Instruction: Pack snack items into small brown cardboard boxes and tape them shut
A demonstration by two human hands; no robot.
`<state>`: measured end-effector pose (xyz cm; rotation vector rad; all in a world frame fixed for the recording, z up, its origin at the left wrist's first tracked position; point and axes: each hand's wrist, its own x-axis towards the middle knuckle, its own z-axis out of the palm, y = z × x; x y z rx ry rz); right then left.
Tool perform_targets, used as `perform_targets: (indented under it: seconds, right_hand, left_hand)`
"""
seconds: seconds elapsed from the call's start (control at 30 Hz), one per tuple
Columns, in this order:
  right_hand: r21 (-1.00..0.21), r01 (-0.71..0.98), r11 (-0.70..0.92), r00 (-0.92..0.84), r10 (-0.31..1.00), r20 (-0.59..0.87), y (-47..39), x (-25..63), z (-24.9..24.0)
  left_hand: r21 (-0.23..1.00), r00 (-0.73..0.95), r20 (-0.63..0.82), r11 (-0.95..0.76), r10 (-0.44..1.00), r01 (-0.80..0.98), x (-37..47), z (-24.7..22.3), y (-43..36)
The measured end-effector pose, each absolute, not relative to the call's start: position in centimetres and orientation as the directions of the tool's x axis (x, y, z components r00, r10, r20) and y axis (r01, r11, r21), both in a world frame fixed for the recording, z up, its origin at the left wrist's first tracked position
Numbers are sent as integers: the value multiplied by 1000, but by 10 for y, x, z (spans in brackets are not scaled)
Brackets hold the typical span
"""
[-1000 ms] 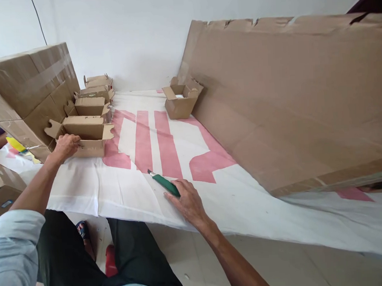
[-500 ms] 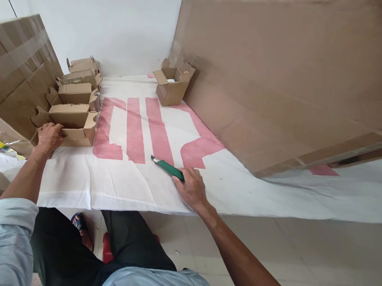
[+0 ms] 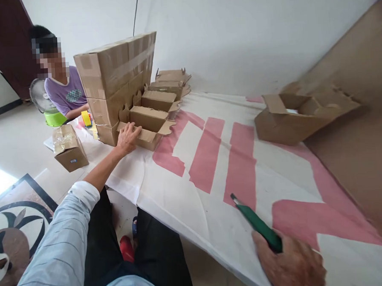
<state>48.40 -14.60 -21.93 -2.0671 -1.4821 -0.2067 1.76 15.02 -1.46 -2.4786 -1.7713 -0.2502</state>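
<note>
My left hand (image 3: 128, 138) is at the near left corner of the front open cardboard box (image 3: 148, 137), its fingers hooked over the rim. Behind this box, more open cardboard boxes (image 3: 159, 97) stand in a row with their flaps up. My right hand (image 3: 288, 259) is closed round a green utility knife (image 3: 259, 225), low on the right over the white cloth. The knife's tip points away and to the left, above a red printed stripe. Part of the grip is hidden in my palm.
Taped cartons (image 3: 111, 85) form a stack left of the row. A closed carton (image 3: 69, 148) and a yellow tape roll (image 3: 86, 118) are further left. A person (image 3: 67, 92) sits beyond. Another open box (image 3: 282, 119) leans near a large cardboard sheet (image 3: 355, 108) on the right.
The view has swung left, bringing the person and the closed carton into sight. My left hand stays at the front box, and my right hand still holds the utility knife.
</note>
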Motion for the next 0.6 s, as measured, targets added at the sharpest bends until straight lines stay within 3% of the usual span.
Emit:
perform_targets:
  seconds: [0.2, 0.33, 0.43, 0.53, 0.6]
  right_hand:
    - [-374, 896, -239, 392, 821, 415, -148, 482, -214]
    - [-368, 901, -229, 377, 832, 407, -149, 482, -212]
    - [-377, 895, -236, 388, 830, 401, -149, 481, -212]
    - [-380, 896, -232, 387, 828, 406, -149, 480, -213]
    - [-358, 904, -232, 378, 827, 417, -149, 480, -213]
  left_hand:
    - [116, 336, 230, -369, 913, 922, -8, -14, 99]
    - [142, 262, 327, -321, 908, 937, -51, 1, 61]
    - [143, 97, 401, -167, 911, 976, -101, 28, 38]
    - [196, -202, 453, 124, 868, 973, -161, 57, 27]
    - [276, -397, 411, 303, 821, 912, -198, 70, 26]
